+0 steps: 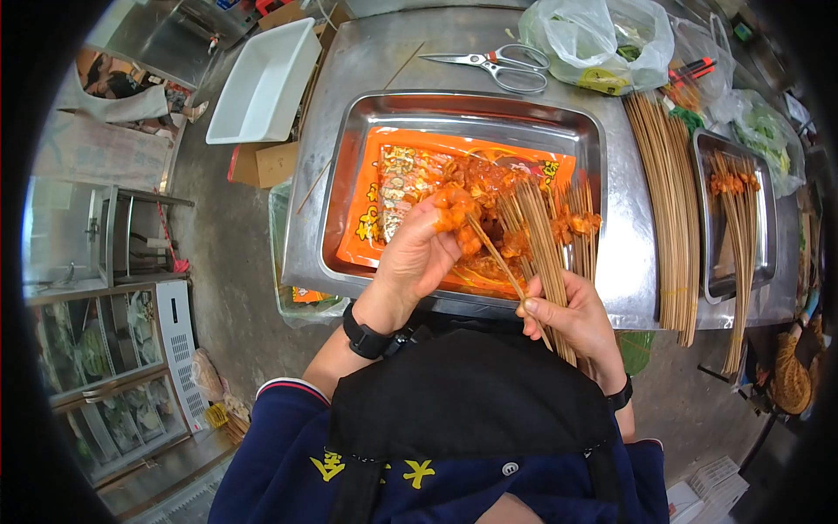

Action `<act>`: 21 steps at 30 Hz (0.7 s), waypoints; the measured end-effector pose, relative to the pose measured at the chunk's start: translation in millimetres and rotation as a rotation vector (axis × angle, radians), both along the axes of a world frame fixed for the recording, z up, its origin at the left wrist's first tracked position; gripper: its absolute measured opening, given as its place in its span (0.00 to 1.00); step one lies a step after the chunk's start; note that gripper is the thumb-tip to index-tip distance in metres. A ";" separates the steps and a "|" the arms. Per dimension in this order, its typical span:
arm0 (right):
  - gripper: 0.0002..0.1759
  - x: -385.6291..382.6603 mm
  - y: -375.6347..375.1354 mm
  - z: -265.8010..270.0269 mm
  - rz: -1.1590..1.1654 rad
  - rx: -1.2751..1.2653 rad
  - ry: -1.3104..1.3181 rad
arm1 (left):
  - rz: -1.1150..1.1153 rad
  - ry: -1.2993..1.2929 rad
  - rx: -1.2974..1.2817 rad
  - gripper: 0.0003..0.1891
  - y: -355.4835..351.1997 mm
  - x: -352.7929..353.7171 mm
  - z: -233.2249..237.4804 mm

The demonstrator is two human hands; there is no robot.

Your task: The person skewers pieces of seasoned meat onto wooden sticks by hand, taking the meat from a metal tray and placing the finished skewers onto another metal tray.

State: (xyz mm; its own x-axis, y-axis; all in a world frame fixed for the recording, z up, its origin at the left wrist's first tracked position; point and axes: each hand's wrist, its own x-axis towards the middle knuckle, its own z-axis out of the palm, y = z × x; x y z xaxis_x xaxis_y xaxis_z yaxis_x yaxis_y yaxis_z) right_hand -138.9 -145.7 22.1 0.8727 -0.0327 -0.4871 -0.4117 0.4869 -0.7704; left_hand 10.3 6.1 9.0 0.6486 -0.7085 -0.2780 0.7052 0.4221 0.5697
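My left hand (417,255) is closed on a piece of red-sauced meat (454,212) above the steel tray (471,106). A single bamboo skewer (499,255) slants from that meat down to my right hand (573,316). The fingers of my right hand are wrapped round a bundle of bamboo skewers (543,240), with the thumb pressing on the single one. Under both hands, an orange printed bag (360,229) lies in the tray, with more sauced meat on it. Several skewers with meat at their tips rest at the tray's right side.
Scissors (489,61) and plastic bags of greens (598,44) lie behind the tray. To the right are a long bundle of bare skewers (668,218) and a smaller tray (768,253) with loaded skewers. A white bin (262,87) stands at the left, past the table edge.
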 end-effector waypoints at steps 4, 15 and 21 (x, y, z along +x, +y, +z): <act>0.06 -0.2 -0.1 -1.4 -0.017 -0.010 0.014 | 0.014 -0.050 0.023 0.12 -2.4 -0.5 -0.1; 0.06 -0.2 0.6 -0.7 -0.031 -0.021 0.007 | 0.036 -0.104 0.060 0.13 -4.4 -0.2 -3.8; 0.05 -0.1 1.6 -1.5 -0.042 -0.020 0.008 | 0.019 -0.087 0.047 0.13 -5.0 -2.0 -3.9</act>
